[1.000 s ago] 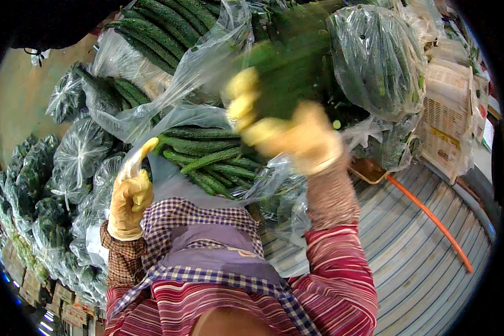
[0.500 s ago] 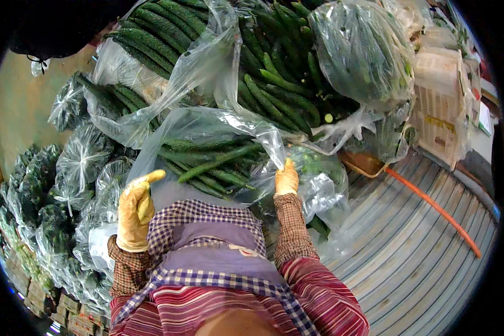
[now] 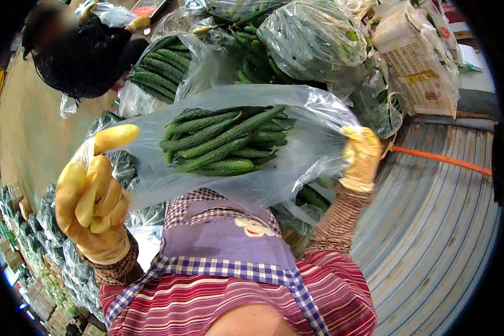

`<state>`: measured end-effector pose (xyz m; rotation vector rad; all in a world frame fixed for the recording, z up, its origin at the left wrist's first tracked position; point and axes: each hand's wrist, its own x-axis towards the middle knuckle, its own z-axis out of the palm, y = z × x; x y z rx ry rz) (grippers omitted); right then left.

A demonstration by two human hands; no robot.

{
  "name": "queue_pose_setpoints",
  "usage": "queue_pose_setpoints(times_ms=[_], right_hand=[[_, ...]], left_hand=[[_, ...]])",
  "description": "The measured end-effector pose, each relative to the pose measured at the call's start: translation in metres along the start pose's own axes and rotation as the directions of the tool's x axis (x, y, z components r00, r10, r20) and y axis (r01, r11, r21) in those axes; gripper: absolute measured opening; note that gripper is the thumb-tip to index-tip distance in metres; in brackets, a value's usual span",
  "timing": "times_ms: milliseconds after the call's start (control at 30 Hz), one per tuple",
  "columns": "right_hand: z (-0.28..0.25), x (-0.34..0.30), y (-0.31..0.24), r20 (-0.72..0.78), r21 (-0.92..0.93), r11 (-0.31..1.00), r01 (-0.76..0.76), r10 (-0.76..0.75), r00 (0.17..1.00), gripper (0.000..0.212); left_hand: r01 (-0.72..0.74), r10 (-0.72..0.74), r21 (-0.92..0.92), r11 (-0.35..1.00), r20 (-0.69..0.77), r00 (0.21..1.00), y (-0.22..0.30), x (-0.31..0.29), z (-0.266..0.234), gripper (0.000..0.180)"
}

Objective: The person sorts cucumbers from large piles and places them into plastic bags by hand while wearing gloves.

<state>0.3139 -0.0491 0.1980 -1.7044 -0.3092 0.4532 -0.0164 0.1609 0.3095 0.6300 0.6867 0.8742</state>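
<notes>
A clear plastic bag point(image 3: 311, 148) is stretched wide in front of my chest, its mouth gaping upward. Several dark green, bumpy cucumbers point(image 3: 224, 140) lie in a pile inside it. My left hand point(image 3: 98, 196), in a yellowish glove, closes on the bag's left edge with its lower fingers curled and its index finger pointing right. At the opposite edge, my right hand point(image 3: 361, 159), gloved the same way, grips bunched plastic in its fist.
Beyond the bag lie another open bag of cucumbers point(image 3: 165, 64) and a full tied bag point(image 3: 313, 42). A pale plastic crate point(image 3: 409, 61) stands at the far right, above an orange strip point(image 3: 442, 159) on ridged metal flooring point(image 3: 431, 241). A person in black point(image 3: 87, 59) works at the far left.
My hands have moved farther apart, spreading the bag wider with the cucumbers in it. The bag looks higher and closer. More of the person in black shows.
</notes>
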Motion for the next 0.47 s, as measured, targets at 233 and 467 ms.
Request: queue_pose_setpoints(times_ms=[233, 467], right_hand=[[-0.026, 0.077, 0.039, 0.075, -0.102, 0.987, -0.121, 0.129, 0.989, 0.012], [-0.062, 0.119, 0.061, -0.075, -0.183, 0.981, -0.061, 0.048, 0.996, 0.020]], left_hand=[[0.242, -0.309, 0.223, 0.944, 0.356, 0.882, -0.095, 0.082, -0.030, 0.049], [0.121, -0.255, 0.373, 0.920, 0.334, 0.907, -0.082, 0.093, -0.027, 0.061]])
